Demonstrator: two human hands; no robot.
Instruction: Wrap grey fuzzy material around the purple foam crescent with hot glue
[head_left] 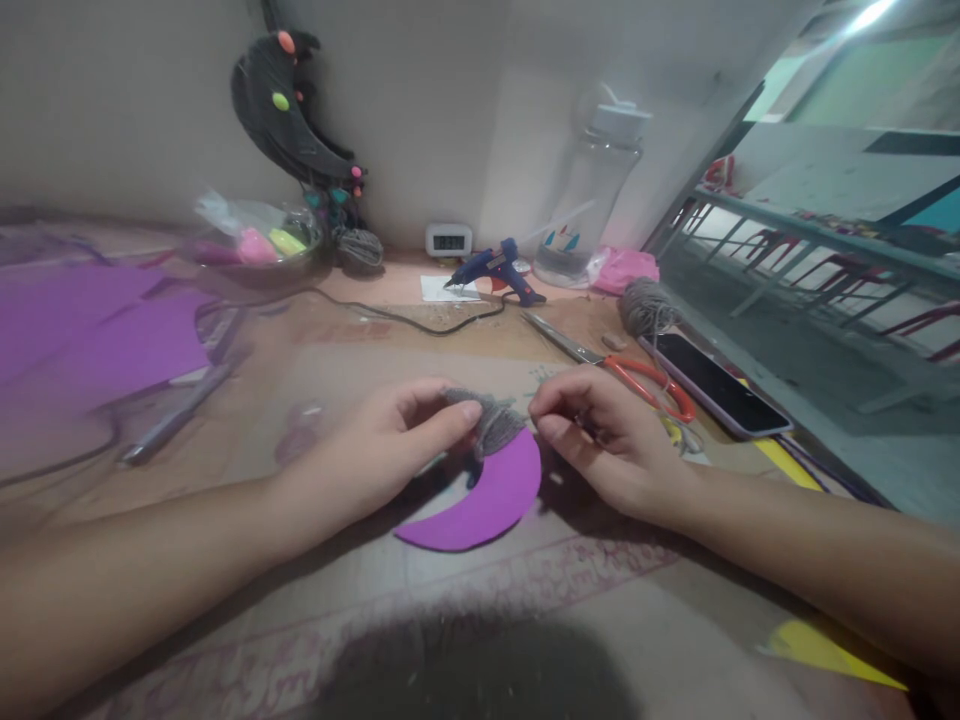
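Between two hands (401, 430) (611, 445), yarn (501, 428) partly wraps one purple crescent (487, 503).

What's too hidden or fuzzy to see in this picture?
In the head view:
Upper tip of the flat purple crescent: under wrapped grey yarn and the left hand.
Anything the right hand pinches: its curled fingers hide it.
Digits of the white rectangular digital clock: small, blurred.
Full outline of the flat purple sheets: cut off by the left edge.
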